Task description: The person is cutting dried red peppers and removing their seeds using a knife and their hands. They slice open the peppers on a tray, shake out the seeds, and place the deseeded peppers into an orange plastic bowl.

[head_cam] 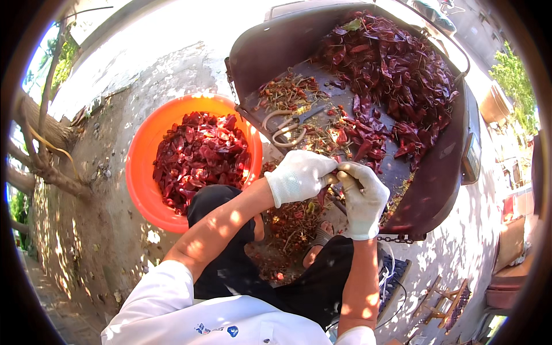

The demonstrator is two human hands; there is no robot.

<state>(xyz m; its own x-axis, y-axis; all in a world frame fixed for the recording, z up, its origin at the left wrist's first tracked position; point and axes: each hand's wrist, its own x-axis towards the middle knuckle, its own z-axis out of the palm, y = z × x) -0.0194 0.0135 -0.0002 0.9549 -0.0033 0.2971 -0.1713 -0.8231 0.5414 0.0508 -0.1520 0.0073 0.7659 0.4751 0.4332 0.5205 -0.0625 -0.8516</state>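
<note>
My left hand point(302, 177) and my right hand point(364, 196), both in white knit gloves, meet fingertip to fingertip over the near edge of a dark metal cart bed point(435, 202). Pinched between them is a dried red chili pepper point(322, 195), mostly hidden by the gloved fingers. Just beyond my left hand lie scissors point(293, 123) with wide beige loop handles. A large heap of whole dried chilies point(388, 69) fills the bed's far right. Cut stems and seeds point(293, 90) lie in loose piles on the bed floor.
An orange plastic basin point(142, 172) holding red chili pieces point(202, 155) stands at my left knee. Stem scraps point(291, 228) cover the ground between my feet. A chain point(396, 239) hangs at the cart's near corner. Tree branches point(56, 172) are at far left, a small wooden stool point(446, 304) at lower right.
</note>
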